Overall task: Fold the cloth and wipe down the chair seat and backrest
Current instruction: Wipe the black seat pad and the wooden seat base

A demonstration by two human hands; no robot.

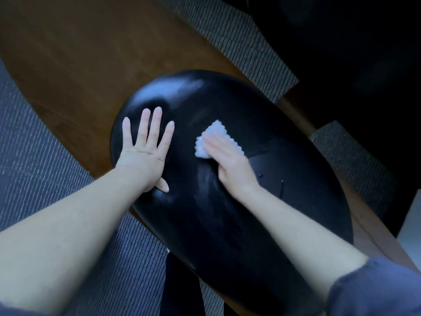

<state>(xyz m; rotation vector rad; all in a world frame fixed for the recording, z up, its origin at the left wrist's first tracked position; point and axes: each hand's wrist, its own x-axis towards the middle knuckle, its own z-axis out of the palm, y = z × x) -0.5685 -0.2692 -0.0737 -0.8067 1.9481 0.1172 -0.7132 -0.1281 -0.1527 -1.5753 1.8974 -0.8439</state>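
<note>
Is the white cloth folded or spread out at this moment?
Folded: the cloth shows as a small compact pad with a zigzag edge, pressed on the black chair under the right hand.

Brown wooden surface (pixel 75 55), grey ribbed carpet (pixel 34 160), dim light

Only one view is given, a wide-angle camera worn on the head, aimed forward and steeply down. The black chair (pixel 227 213) is seen from close above, mid-frame. Carpeted floor (pixel 34 156) is caught at the bowed edges.
</note>
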